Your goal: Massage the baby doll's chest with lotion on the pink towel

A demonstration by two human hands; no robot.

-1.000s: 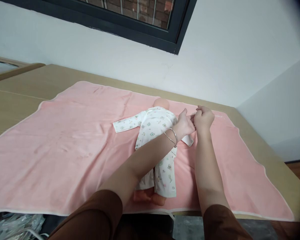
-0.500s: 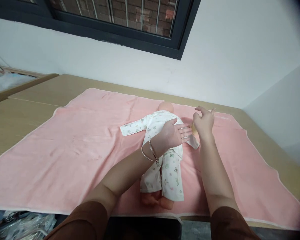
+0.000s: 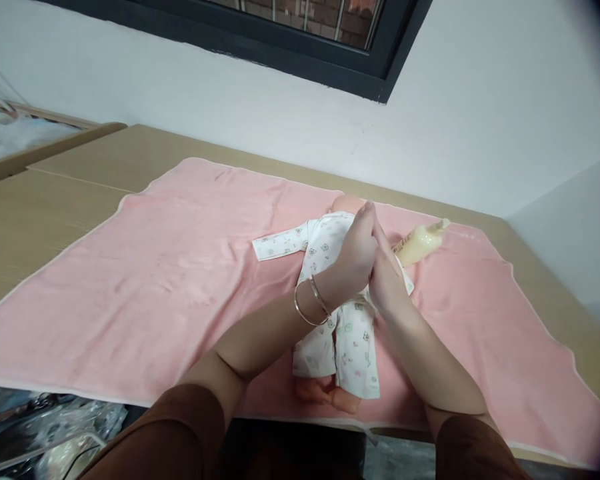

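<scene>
My left hand [image 3: 354, 259], with two thin bangles [image 3: 313, 303] at its wrist, presses palm to palm against my right hand [image 3: 387, 287]. The fingers of both look stretched out and flat, though the inner sides are hidden, and I see no object between them. Beneath and behind them a baby doll [image 3: 349, 203] lies on its back, dressed in a white patterned top [image 3: 325, 247] and matching trousers [image 3: 355, 347]. Its chest and one arm are partly covered by my hands. Right of my hands, a pale yellow pump bottle [image 3: 420, 245] lies on its side.
A pink blanket [image 3: 170, 267] with a white edge spreads under the doll over a wooden table [image 3: 70, 200]. White wall [image 3: 300, 127] and a dark window frame [image 3: 325, 73] stand behind. Clear plastic bags [image 3: 80, 427] lie below the table's front left.
My right hand has moved left and down from the bottle to meet my left palm. The bottle now shows fully. The view has shifted slightly.
</scene>
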